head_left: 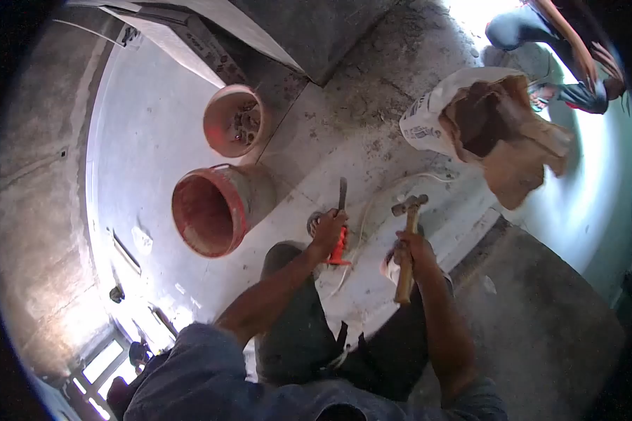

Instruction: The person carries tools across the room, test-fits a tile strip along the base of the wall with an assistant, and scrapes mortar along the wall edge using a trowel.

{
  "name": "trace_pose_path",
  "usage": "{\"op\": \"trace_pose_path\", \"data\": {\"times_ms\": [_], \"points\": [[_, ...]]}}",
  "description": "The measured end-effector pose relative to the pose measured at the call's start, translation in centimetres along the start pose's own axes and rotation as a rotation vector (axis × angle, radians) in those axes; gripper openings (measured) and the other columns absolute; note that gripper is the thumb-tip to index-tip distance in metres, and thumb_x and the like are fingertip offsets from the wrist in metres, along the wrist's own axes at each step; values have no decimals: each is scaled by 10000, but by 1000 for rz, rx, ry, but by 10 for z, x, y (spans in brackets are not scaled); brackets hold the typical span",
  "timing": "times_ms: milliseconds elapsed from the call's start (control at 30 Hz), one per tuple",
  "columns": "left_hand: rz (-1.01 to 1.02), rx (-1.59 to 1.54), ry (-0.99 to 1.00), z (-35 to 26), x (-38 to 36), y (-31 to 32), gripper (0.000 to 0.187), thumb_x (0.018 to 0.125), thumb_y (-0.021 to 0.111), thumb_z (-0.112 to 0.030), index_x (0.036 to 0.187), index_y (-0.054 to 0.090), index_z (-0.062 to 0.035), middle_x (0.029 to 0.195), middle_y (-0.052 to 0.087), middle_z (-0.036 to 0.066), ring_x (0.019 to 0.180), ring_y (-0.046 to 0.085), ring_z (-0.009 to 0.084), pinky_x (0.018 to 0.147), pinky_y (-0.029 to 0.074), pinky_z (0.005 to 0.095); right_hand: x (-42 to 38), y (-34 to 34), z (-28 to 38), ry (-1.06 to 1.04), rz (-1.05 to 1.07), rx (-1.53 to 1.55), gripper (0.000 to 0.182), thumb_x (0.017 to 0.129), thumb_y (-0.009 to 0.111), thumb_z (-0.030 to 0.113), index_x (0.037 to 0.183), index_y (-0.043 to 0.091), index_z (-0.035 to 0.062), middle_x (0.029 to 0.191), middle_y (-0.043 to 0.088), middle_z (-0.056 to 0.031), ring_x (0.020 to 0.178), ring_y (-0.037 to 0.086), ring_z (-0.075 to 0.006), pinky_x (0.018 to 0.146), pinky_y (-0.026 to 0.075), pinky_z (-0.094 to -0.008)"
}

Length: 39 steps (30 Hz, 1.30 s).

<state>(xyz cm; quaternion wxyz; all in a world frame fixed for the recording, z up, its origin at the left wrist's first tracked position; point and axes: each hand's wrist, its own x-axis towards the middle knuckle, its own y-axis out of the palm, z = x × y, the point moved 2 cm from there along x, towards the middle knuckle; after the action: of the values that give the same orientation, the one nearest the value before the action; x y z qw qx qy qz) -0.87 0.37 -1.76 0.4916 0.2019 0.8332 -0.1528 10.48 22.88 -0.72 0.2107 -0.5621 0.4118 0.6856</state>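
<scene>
My left hand [328,231] is wrapped round a chisel [342,193] with a metal shank and an orange-red hand guard [339,247] at its lower end. The shank points up and away from me. In my right hand [416,247] is a hammer [410,205], gripped by its wooden handle [404,281], with the metal head above the fist. The hammer head is apart from the chisel, to its right. A pale cord [367,210] lies on the floor between the two hands.
Left of my hands are a reddish bucket [240,217] lying tilted and another bucket [214,126] with rubble inside. A torn paper sack [428,116] stands at the upper right. Beyond it, another person [576,56] is near the wall. Loose debris [358,105] covers the floor ahead.
</scene>
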Motion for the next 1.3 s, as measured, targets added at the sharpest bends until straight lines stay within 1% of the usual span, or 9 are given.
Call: {"op": "trace_pose_path", "data": {"times_ms": [67, 200, 433, 567, 633, 700, 767, 867, 1300], "points": [[-93, -203, -207, -7, -37, -1, 359, 917, 449, -422, 1037, 549, -99, 868, 552, 125, 827, 472, 191, 758, 374, 405, 24, -21, -24, -39, -16, -56, 178, 853, 652, 203, 841, 546, 61, 630, 515, -26, 465, 484, -165, 447, 454, -315], [-137, -393, -133, -53, -157, -15, 284, 937, 450, -347, 945, 502, -68, 676, 519, 83, 410, 476, 199, 339, 413, 355, -148, 2, -9, -47, 50, 37, 214, 856, 652, 219, 909, 577, 25, 683, 551, -32, 519, 532, -143, 447, 443, -283], [-229, 208, 136, -77, -266, -132, 243, 930, 476, -313, 1009, 494, -84, 671, 511, 84, 484, 542, 208, 376, 459, 371, -368, 18, -21, -136, -352, -418, 186, 858, 614, 190, 889, 520, 33, 653, 465, -9, 496, 468, -122, 454, 440, -307], [-287, -188, -7, -11, -278, -210, 118, 921, 434, -147, 921, 494, -45, 626, 526, 132, 480, 570, 259, 386, 479, 418, -426, -39, -38, -188, -486, -695, 212, 852, 629, 203, 926, 566, 15, 687, 516, -29, 519, 500, -146, 468, 460, -330], [-95, -517, 189, 56, -254, -268, 199, 930, 513, -302, 847, 454, -131, 623, 514, 69, 457, 535, 214, 409, 475, 386, -465, -50, -49, -154, -538, -702, 203, 849, 631, 208, 911, 579, 22, 693, 530, -35, 523, 510, -150, 472, 466, -334], [-311, -135, -179, -19, -329, -248, 228, 936, 427, -242, 846, 469, -37, 561, 499, 118, 441, 545, 250, 372, 458, 400, -502, -36, -50, -131, -555, -554, 185, 847, 632, 213, 876, 585, 37, 691, 537, -38, 526, 516, -151, 474, 469, -335], [-155, -57, 156, -17, -350, -262, 277, 939, 400, -257, 818, 487, -23, 545, 501, 124, 438, 541, 255, 383, 465, 407, -493, -65, -56, -111, -574, -534, 181, 843, 633, 211, 873, 572, 43, 679, 534, -38, 518, 515, -153, 474, 470, -340], [-267, 224, -103, -48, -367, -255, 274, 920, 416, -246, 792, 494, -16, 525, 497, 119, 437, 539, 257, 384, 465, 411, -499, -77, -51, -97, -581, -438, 171, 841, 633, 198, 870, 551, 50, 670, 529, -38, 503, 508, -152, 469, 466, -344], [-219, -112, -107, -200, -396, -42, 303, 867, 515, -311, 948, 452, -26, 665, 507, 105, 449, 510, 209, 387, 460, 378, -497, -123, 156, -48, -454, -537, 342, 858, 642, 230, 1077, 599, -30, 775, 600, -137, 610, 592, -248, 546, 493, -414]]}}
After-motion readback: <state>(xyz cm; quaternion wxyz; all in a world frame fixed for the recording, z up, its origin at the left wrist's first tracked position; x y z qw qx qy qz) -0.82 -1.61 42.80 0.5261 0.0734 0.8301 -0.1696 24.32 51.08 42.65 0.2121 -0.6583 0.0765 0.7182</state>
